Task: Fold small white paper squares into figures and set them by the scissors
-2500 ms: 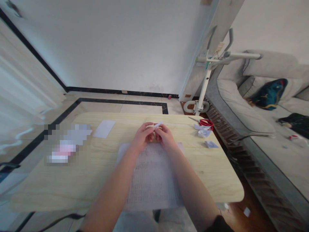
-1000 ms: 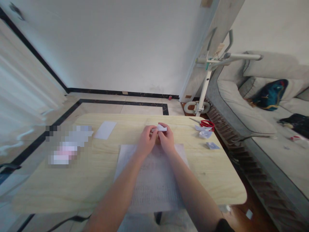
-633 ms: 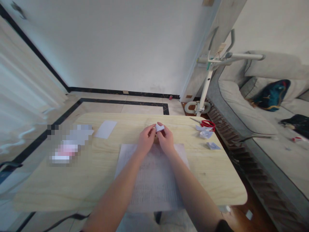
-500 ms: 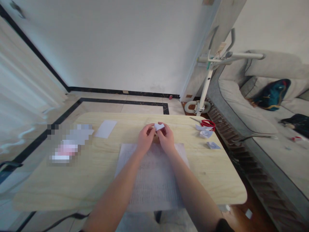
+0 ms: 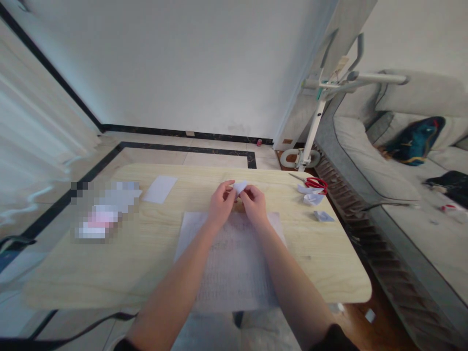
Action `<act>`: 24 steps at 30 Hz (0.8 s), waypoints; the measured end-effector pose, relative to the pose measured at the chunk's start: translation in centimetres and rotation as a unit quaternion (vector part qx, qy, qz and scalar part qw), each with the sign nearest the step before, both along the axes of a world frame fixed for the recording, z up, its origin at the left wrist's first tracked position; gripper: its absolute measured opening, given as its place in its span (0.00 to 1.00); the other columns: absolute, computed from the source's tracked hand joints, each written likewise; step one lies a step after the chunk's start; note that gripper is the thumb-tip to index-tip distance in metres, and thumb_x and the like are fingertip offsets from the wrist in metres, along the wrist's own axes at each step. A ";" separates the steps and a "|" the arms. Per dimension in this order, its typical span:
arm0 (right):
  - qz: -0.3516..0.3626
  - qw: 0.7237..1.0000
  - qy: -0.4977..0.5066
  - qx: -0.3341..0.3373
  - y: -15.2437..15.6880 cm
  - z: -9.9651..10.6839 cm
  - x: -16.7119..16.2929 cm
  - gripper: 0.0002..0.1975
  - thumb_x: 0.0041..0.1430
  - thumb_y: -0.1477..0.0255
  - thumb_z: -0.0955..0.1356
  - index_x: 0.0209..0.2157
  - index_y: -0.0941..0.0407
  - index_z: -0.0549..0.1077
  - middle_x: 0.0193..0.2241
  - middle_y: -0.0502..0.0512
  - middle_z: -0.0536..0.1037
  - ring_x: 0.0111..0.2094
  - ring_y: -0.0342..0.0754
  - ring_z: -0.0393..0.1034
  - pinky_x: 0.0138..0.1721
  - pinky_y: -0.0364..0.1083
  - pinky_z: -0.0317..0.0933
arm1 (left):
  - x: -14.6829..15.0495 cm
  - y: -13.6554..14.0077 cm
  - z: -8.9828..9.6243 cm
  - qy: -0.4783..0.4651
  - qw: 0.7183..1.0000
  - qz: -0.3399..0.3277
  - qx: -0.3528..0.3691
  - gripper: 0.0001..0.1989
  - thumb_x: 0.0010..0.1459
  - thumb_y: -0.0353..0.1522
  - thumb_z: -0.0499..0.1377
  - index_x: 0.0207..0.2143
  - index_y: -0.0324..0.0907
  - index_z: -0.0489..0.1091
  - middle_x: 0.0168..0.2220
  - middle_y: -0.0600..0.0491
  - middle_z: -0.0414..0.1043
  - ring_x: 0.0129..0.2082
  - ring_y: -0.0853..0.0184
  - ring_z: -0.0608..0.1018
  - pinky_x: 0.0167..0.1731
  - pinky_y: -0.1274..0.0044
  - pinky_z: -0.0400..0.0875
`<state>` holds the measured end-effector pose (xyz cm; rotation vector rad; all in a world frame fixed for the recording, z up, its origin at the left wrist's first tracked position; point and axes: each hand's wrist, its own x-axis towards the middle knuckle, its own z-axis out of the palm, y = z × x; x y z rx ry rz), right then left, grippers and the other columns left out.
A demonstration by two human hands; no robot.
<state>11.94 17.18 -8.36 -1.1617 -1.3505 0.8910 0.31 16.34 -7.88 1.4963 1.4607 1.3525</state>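
Observation:
Between my two hands is a small piece of folded white paper (image 5: 240, 187), raised over the table just past the far edge of a large printed sheet (image 5: 234, 273). My left hand (image 5: 221, 202) pinches the paper from the left side. From the right, the fingers of my right hand (image 5: 255, 202) are closed on it too. The fingertips hide its lower part, so its full shape does not show. Both forearms reach across the printed sheet, which lies flat on the pale wooden table (image 5: 146, 263).
Red-handled scissors (image 5: 316, 183) lie at the table's far right beside folded white papers (image 5: 313, 198). Nearer sits another folded paper (image 5: 323, 216). A flat white sheet (image 5: 160, 189) is at the left, near a blurred-out patch (image 5: 106, 209). A sofa (image 5: 395, 195) stands to the right.
The folded paper has turned in my fingers and now shows a pointed, more upright face. My right hand has shifted slightly to the right. The whole view has tilted a little.

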 end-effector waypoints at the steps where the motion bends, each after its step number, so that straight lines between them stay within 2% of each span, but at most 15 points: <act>1: 0.000 1.000 -0.001 0.000 0.0 0.0 0.0 0.04 0.48 0.73 0.64 0.25 0.56 0.70 0.22 0.49 0.71 0.27 0.45 0.64 0.30 0.43 0.57 | 0.0 0.0 0.0 0.004 1.000 -0.003 -0.001 0.13 0.58 0.30 0.54 0.46 0.40 0.69 0.39 0.49 0.75 0.36 0.67 0.77 0.38 0.76 0.72; 10: -0.006 1.000 -0.018 -0.008 0.2 -0.3 0.0 0.05 0.49 0.72 0.64 0.29 0.56 0.70 0.23 0.48 0.70 0.24 0.43 0.62 0.28 0.43 0.56 | -0.3 0.1 -0.2 0.031 0.999 -0.006 0.008 0.14 0.59 0.30 0.51 0.45 0.40 0.72 0.39 0.49 0.76 0.40 0.65 0.77 0.41 0.74 0.71; 17: -0.013 0.998 -0.057 -0.004 -0.1 0.2 0.0 0.05 0.49 0.72 0.64 0.22 0.55 0.65 0.18 0.45 0.64 0.22 0.42 0.57 0.25 0.42 0.51 | -0.4 0.4 -0.7 0.039 0.999 -0.015 0.025 0.13 0.60 0.31 0.51 0.41 0.40 0.74 0.42 0.49 0.76 0.43 0.66 0.76 0.45 0.74 0.69; 24: -0.017 0.998 -0.061 -0.007 0.0 -0.1 0.0 0.05 0.49 0.72 0.64 0.21 0.55 0.65 0.19 0.45 0.65 0.22 0.42 0.57 0.26 0.42 0.52 | -0.2 0.2 -0.2 0.044 0.999 -0.007 0.009 0.13 0.60 0.33 0.51 0.43 0.40 0.73 0.39 0.49 0.77 0.40 0.65 0.77 0.41 0.75 0.71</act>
